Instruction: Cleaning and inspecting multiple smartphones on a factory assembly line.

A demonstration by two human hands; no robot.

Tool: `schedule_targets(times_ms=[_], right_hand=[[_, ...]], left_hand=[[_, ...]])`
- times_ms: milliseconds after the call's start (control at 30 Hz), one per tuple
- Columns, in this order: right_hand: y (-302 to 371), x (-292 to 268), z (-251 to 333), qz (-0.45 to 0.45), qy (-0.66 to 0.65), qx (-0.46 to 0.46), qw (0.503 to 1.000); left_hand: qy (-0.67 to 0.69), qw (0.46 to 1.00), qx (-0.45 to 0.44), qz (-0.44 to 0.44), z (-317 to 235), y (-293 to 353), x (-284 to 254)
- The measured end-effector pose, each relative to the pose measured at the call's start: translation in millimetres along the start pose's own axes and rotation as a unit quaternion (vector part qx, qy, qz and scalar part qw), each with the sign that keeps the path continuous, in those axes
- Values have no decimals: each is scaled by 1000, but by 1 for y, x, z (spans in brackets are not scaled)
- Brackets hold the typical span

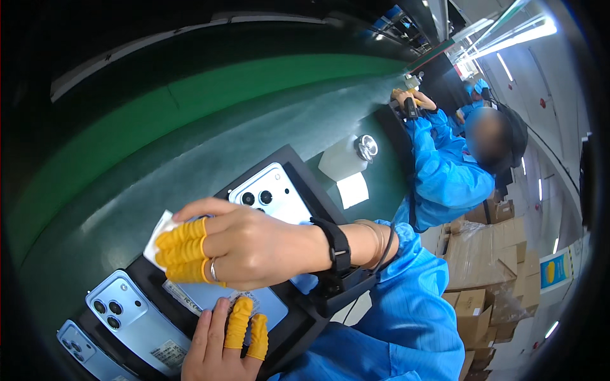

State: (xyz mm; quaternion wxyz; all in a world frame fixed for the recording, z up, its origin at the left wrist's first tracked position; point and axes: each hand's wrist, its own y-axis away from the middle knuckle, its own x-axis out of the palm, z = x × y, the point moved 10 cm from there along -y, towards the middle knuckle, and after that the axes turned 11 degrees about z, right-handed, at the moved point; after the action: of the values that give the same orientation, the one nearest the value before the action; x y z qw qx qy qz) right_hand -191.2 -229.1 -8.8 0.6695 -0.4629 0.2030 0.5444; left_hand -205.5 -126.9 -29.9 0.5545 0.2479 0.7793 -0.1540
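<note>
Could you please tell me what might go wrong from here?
Two bare fingers of the left hand are at the phone, so they might leave smudges. The right hand, holding a white cloth over that phone, wears a metal ring that could perhaps scratch it. The bottle stands near the black tray, so a stray reach might knock it over.
</note>
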Motion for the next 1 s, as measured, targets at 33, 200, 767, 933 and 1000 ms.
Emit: schedule_targets(times_ms=[33, 200, 767, 933, 1000], right_hand=[[1, 1, 2, -4, 7, -2, 1000], [0, 10, 11, 48, -85, -33, 995], [8, 6, 9, 31, -53, -54, 997], [16, -27, -20, 39, -44, 5, 998], [16, -35, -20, -6, 29, 19, 999]], left_hand=[[0, 1000, -1, 1, 0, 0, 0], [-5, 1000, 7, 0, -4, 4, 7], [-29, 999, 20, 6, -5, -6, 11], [-10, 999, -15, -42, -1, -5, 6], [-26, 999, -19, -31, -2, 0, 12]])
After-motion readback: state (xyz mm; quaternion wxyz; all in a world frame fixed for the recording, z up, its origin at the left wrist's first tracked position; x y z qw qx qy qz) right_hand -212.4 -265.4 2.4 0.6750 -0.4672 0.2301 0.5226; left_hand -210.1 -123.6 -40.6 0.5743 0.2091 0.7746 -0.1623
